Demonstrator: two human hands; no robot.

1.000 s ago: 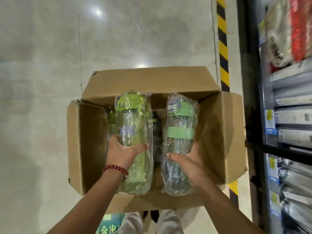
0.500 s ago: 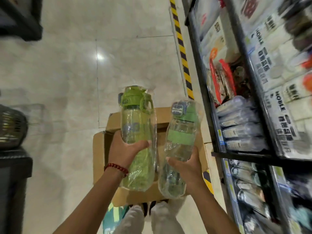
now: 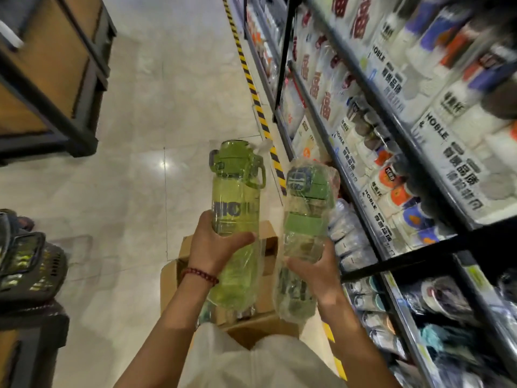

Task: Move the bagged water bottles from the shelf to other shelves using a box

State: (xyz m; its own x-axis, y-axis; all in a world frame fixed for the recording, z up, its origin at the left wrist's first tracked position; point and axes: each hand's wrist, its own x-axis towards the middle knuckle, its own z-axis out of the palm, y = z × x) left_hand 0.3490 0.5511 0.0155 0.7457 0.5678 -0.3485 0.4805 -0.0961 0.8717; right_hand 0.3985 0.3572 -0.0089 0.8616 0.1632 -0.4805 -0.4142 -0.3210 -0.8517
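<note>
Both forearms bare, no sleeves. Red beaded bracelet [image 3: 199, 275] just behind left hand [image 3: 212, 249]. Right hand [image 3: 316, 271] unadorned. Pale garment [image 3: 251, 362] below, possibly trousers.

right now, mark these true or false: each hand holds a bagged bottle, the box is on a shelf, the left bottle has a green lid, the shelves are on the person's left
1. Each hand holds a bagged bottle: true. The left hand grips the yellow-green bottle; the right hand grips the clear bottle.
2. The box is on a shelf: false. The cardboard box sits on the floor.
3. Left bottle has a green lid: true.
4. Stocked shelves on the left: false. The stocked shelves are on the right.
</note>
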